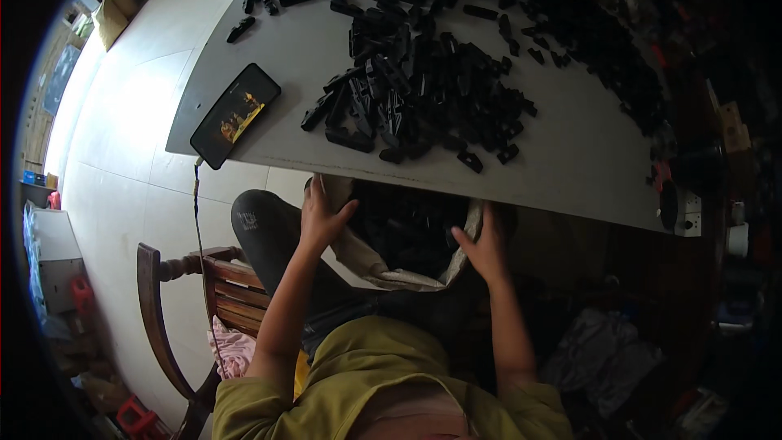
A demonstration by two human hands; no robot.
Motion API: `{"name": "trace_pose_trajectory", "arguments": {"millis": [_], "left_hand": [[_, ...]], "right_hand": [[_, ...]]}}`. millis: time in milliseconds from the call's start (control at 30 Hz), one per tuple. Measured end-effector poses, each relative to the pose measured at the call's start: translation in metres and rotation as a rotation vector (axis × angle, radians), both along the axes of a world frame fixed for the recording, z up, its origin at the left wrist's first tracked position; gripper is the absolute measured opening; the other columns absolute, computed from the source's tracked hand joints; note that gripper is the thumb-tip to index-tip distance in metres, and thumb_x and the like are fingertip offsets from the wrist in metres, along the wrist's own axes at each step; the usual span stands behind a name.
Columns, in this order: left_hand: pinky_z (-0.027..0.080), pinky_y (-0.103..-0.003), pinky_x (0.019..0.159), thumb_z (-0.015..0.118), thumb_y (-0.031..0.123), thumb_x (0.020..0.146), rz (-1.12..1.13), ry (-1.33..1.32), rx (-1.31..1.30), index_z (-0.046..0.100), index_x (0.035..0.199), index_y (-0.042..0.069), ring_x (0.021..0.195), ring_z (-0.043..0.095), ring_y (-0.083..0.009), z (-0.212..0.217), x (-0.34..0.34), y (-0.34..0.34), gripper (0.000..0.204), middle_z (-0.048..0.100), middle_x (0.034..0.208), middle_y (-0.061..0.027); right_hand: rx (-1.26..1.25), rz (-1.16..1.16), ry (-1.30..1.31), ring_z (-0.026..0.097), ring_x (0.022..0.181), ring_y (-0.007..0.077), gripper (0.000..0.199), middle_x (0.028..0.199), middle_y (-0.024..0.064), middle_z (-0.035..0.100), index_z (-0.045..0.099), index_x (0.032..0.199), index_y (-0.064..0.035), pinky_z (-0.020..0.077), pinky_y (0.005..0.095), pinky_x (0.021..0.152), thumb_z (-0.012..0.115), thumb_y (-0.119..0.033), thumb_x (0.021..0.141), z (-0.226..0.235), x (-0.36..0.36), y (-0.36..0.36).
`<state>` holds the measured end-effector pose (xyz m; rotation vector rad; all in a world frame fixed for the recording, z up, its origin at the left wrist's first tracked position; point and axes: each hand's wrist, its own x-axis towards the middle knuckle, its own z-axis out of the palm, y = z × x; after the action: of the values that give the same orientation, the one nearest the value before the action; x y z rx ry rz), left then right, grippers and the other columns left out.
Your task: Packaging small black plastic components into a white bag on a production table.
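Note:
Between my knees and the table edge is a whitish woven sack (pixel 358 257), its mouth spread wide and black plastic parts (pixel 407 232) inside it. My left hand (pixel 322 218) grips the sack's left rim, thumb inside the mouth and fingers around the outside, partly hidden under the table edge. On the opposite rim, my right hand (pixel 486 248) holds the sack the same way, its thumb pointing inward. Just beyond both hands, a heap of black plastic parts (pixel 399 90) lies on the white table (pixel 570 163).
A phone (pixel 235 116) with a lit screen lies at the table's left edge, a cable (pixel 196 204) hanging below it. More black parts (pixel 603 65) curve along the table's far right. A wooden chair (pixel 236 285) is at my left, with pink cloth (pixel 235 346) on it.

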<state>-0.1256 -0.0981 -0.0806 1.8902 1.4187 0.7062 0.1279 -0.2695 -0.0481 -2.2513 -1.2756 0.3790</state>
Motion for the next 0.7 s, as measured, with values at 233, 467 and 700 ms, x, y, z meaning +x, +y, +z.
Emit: {"name": "trace_pose_trajectory", "arguments": {"millis": [233,467,700], "left_hand": [[0.049,-0.037,0.085,0.072,0.014,0.075,-0.133,-0.133,-0.206,0.060,0.110,0.001,0.098,0.064,-0.0293,-0.060,-0.010,0.015,0.040,0.067,0.098,-0.0163],[0.048,-0.048,0.074,0.067,0.012,0.075,-0.164,0.246,-0.052,0.054,0.102,0.002,0.090,0.057,-0.0419,0.018,-0.048,-0.030,0.032,0.059,0.092,-0.0209],[0.049,-0.047,0.078,0.071,0.024,0.070,-0.161,0.424,-0.117,0.045,0.109,0.003,0.094,0.055,-0.0380,0.020,-0.029,-0.035,0.051,0.055,0.100,-0.0186]], "right_hand": [[0.175,-0.454,0.843,0.035,0.132,0.0289,0.090,0.150,0.0144,0.026,0.018,0.150,-0.0211,0.0390,0.0345,0.097,0.046,0.012,0.071,-0.020,-0.003,0.008],[0.164,-0.438,1.093,0.033,0.133,0.0250,0.087,0.148,0.0110,0.028,0.026,0.147,-0.0202,0.0378,0.0317,0.098,0.042,0.013,0.069,-0.002,-0.045,-0.055],[0.061,-0.253,0.904,0.024,0.137,0.0262,0.096,0.154,0.0113,0.016,-0.002,0.151,-0.0200,0.0301,0.0355,0.106,0.052,0.009,0.076,-0.004,-0.002,-0.037]]}}
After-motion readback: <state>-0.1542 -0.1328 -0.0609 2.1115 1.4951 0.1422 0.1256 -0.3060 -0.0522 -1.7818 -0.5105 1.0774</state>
